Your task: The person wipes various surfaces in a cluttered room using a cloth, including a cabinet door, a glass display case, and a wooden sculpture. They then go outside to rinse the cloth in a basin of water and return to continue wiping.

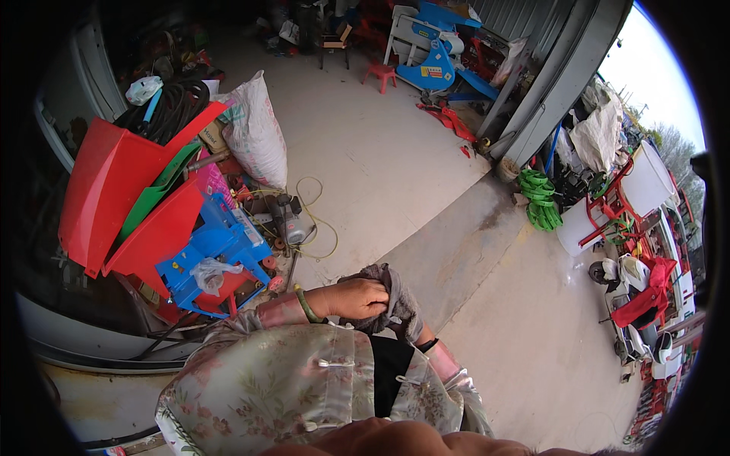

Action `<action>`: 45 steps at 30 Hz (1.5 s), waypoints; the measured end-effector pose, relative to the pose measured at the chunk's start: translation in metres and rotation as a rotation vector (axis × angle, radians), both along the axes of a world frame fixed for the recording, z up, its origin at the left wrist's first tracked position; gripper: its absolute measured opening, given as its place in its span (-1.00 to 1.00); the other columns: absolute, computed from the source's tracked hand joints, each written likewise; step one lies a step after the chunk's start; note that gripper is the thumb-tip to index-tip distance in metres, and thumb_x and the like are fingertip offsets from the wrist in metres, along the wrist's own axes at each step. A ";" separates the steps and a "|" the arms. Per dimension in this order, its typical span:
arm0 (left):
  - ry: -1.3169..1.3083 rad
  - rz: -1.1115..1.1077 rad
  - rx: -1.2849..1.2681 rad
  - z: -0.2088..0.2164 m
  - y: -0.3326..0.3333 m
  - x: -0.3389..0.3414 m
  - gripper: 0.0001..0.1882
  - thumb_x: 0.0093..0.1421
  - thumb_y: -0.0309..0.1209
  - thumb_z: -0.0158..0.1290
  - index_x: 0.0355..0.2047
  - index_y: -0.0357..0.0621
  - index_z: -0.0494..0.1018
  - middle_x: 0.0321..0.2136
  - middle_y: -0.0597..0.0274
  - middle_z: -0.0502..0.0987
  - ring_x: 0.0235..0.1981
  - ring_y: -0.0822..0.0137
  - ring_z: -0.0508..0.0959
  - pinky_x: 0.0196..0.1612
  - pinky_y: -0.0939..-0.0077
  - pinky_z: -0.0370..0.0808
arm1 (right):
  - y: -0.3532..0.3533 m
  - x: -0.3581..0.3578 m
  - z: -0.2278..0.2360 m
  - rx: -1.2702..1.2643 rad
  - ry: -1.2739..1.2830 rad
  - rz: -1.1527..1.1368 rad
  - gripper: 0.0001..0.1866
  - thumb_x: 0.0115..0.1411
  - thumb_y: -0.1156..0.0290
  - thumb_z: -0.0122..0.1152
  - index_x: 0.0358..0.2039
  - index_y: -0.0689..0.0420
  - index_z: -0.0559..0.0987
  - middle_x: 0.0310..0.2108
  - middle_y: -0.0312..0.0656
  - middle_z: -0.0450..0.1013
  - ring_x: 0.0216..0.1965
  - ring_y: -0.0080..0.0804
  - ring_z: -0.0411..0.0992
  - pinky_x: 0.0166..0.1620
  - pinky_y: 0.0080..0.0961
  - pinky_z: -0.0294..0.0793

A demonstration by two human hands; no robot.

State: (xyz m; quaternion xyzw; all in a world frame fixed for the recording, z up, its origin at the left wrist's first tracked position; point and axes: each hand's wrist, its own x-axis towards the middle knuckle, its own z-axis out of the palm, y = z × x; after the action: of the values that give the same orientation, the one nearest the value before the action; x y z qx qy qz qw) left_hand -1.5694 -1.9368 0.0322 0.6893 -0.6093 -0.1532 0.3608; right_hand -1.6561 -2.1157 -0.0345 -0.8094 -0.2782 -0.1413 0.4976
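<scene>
A crumpled dark grey cloth [394, 298] is bunched up in front of my body. My left hand [357, 298], with a green bangle at its wrist, lies across the cloth with its fingers curled and closed on it. The cloth covers most of my right hand [426, 334]; only a bit of skin by the wrist and a dark band show. Its fingers are hidden, so I cannot tell how they are held.
On my left stand red panels [114, 194], a blue metal frame [209, 254], a full white sack [257, 129] and a motor [289, 219] on the concrete floor. A blue machine [432, 64] and red stool [380, 74] are farther off. Green coils [538, 199] and a scooter [635, 319] are to my right.
</scene>
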 end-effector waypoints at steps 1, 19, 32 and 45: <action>0.009 0.031 -0.105 0.006 -0.017 0.025 -0.85 0.15 -0.40 0.05 -0.33 -0.24 0.48 -0.29 0.03 0.52 -0.27 0.02 0.52 -0.18 0.24 0.47 | -0.018 0.030 0.011 0.015 0.111 0.010 -0.21 0.11 0.39 0.26 0.30 0.23 0.11 0.23 -0.10 0.19 0.25 -0.27 0.16 0.31 -0.36 0.08; 0.013 0.256 0.148 0.008 -0.168 0.431 -0.78 0.08 -0.20 0.15 -0.46 -0.07 0.56 -0.51 0.15 0.56 -0.44 0.13 0.56 -0.41 0.30 0.44 | -0.168 0.482 0.072 0.088 0.321 0.425 -0.19 0.06 0.35 0.26 0.29 0.22 0.13 0.26 -0.06 0.17 0.30 -0.21 0.11 0.32 -0.39 0.02; 0.348 0.609 -0.337 0.028 -0.157 0.746 -0.79 0.22 -0.47 0.10 -0.12 -0.16 0.52 -0.21 0.20 0.61 -0.14 0.36 0.59 -0.03 0.48 0.47 | -0.281 0.769 0.108 0.756 0.672 0.096 -0.62 0.24 0.28 0.10 -0.05 0.28 0.37 -0.10 -0.07 0.41 -0.06 -0.18 0.38 -0.01 -0.28 0.41; 0.982 1.825 -0.829 -0.014 -0.026 0.898 -0.78 0.29 -0.29 0.02 -0.25 -0.18 0.50 -0.41 0.27 0.57 -0.31 0.44 0.57 -0.17 0.53 0.49 | -0.205 1.210 0.122 0.693 0.857 0.406 -0.72 0.25 0.37 0.02 -0.11 0.29 0.38 -0.19 -0.08 0.43 -0.24 -0.26 0.42 -0.21 -0.35 0.47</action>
State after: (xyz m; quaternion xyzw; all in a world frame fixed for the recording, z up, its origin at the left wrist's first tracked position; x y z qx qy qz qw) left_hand -0.6714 -1.9625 0.0181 0.5693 0.3303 0.1288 0.7417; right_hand -0.4462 -2.3209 0.0874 -0.5149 -0.1395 0.2140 0.8183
